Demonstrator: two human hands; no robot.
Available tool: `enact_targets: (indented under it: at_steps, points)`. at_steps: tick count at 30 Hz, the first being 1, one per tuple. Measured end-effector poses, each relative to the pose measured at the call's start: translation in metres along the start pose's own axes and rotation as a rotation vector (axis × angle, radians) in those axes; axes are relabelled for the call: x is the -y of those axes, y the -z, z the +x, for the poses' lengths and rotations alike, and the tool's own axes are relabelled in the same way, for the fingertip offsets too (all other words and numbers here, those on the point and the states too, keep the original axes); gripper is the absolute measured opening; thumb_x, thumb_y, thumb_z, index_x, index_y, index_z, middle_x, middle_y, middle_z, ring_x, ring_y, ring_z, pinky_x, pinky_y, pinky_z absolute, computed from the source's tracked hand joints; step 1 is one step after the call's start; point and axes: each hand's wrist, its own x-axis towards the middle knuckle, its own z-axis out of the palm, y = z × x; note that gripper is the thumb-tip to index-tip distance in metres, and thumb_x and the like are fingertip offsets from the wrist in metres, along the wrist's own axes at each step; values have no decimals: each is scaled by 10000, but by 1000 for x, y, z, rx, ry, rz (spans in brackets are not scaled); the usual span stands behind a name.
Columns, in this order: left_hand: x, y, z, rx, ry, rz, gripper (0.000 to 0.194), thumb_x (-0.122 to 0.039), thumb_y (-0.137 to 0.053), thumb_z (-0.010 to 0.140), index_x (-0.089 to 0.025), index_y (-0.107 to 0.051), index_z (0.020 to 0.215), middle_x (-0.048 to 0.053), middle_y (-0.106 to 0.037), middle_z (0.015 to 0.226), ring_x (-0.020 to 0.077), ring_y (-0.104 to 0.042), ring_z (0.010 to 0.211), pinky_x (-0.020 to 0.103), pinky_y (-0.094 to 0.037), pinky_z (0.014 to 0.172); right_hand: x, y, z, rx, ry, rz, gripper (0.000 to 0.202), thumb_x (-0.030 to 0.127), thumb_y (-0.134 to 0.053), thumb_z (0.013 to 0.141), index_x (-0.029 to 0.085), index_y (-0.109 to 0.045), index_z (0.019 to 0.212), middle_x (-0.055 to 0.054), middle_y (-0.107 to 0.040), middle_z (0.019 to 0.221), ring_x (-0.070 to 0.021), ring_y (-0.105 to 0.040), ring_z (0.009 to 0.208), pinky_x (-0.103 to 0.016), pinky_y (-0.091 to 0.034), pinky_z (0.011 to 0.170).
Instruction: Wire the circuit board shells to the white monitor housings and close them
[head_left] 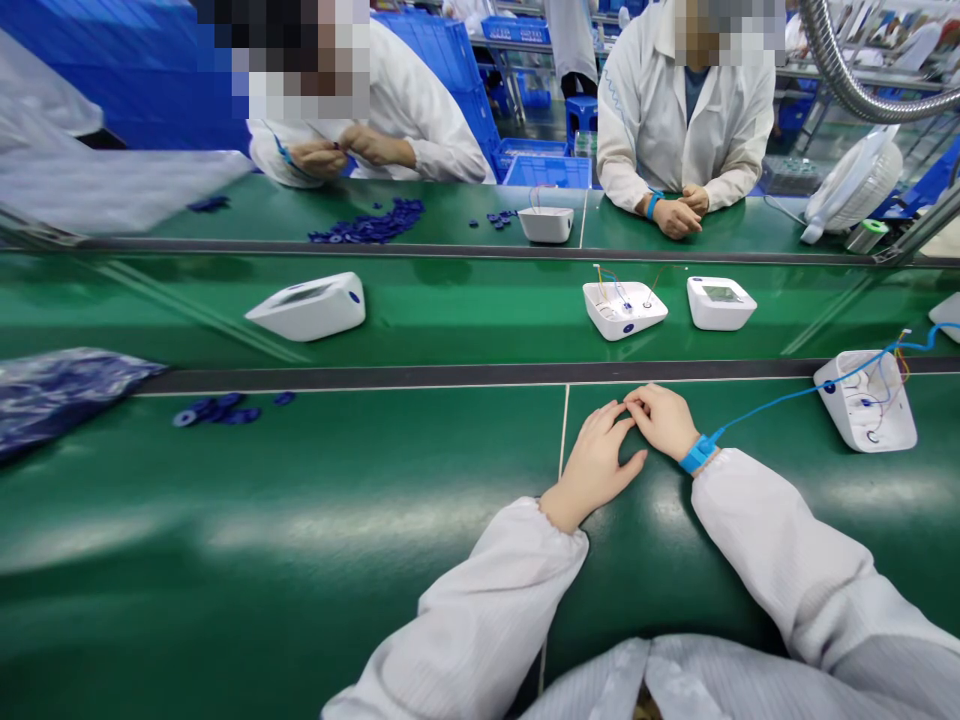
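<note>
My left hand (pixel 598 465) lies on the green bench with its fingers stretched out and the thumb apart. It holds nothing that I can see. My right hand (pixel 663 420) rests beside it, fingers loosely bent and their tips meeting the fingertips of the left; no object shows in it. A blue wrist strap (pixel 699 454) with a coiled cord is around my right wrist. To the right of that hand a white plastic housing (pixel 866 405) stands open side up, wires showing inside. The cord passes across it.
On the green conveyor belt (pixel 465 320) lie a white housing (pixel 319 307), an open housing with wires (pixel 626 312) and a white device with a screen (pixel 721 303). Dark blue discs (pixel 217 410) lie left, by a plastic bag (pixel 67 395). Two people sit opposite.
</note>
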Motion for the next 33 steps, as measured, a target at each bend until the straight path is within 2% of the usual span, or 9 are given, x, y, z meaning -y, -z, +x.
enact_targets:
  at_steps: [5, 8, 14, 17, 19, 21, 23, 28, 33]
  points:
    - [0, -2, 1, -14, 5, 0, 458, -319, -647, 842, -179, -576, 1271, 170, -558, 1394, 344, -475, 1366, 587, -401, 1147, -4, -2, -3, -32, 1, 6, 129, 208, -559, 911, 218, -688, 914, -21, -684, 838, -159, -622, 763, -287, -486, 749]
    - [-1, -4, 2, -14, 26, 11, 401, -330, -658, 836, -178, -620, 1205, 170, -568, 1379, 349, -483, 1358, 589, -407, 1137, -11, -2, 7, -94, 1, -5, 212, 209, -541, 904, 200, -670, 1072, -71, -700, 963, -209, -640, 914, -360, -512, 871]
    - [-1, -6, 4, -19, 51, 4, 366, -351, -670, 835, -171, -656, 1153, 170, -588, 1355, 350, -510, 1333, 583, -425, 1112, -28, -1, 82, -163, 46, -127, 621, 138, -503, 877, 122, -384, 1486, -183, -453, 1503, -308, -384, 1408, -502, -383, 1118]
    - [-2, -6, 5, -11, 60, 6, 363, -348, -669, 835, -164, -661, 1149, 170, -594, 1349, 352, -507, 1336, 577, -422, 1113, -35, -3, 109, -117, 58, -199, 588, 114, -550, 849, 118, -456, 1430, -180, -488, 1472, -329, -382, 1392, -503, -410, 1073]
    - [-3, -6, 5, -3, 64, 6, 357, -346, -674, 833, -173, -664, 1145, 162, -596, 1348, 350, -505, 1340, 576, -419, 1114, -38, -4, 113, -124, 55, -215, 400, 162, -581, 867, 123, -591, 1265, -193, -604, 1301, -344, -461, 1285, -514, -425, 1025]
    - [-5, -6, 6, 1, 70, 1, 356, -343, -681, 829, -173, -668, 1142, 160, -597, 1347, 351, -498, 1346, 572, -412, 1121, -40, -5, 109, -129, 70, -231, 182, 242, -593, 900, 149, -666, 1039, -177, -666, 1083, -333, -519, 1144, -504, -435, 981]
    - [-6, -6, 6, 4, 75, -3, 359, -343, -685, 826, -170, -673, 1141, 157, -598, 1345, 352, -489, 1352, 568, -405, 1128, -41, -3, 103, -138, 105, -239, 158, 298, -566, 935, 178, -656, 884, -150, -661, 949, -309, -530, 1038, -474, -442, 947]
    - [-4, -5, 7, 2, 71, -11, 351, -349, -675, 835, -173, -676, 1139, 151, -600, 1342, 350, -490, 1352, 566, -406, 1128, -30, 1, 78, -236, 192, -237, 238, 311, -460, 988, 201, -607, 837, -135, -622, 934, -280, -510, 1004, -420, -441, 923]
    - [-1, -5, 7, 21, 55, -16, 372, -343, -679, 832, -147, -676, 1149, 171, -598, 1351, 362, -483, 1360, 559, -402, 1137, -15, 10, 6, -361, 232, -215, 203, 265, -495, 977, 220, -579, 798, -99, -625, 893, -236, -557, 920, -382, -468, 875]
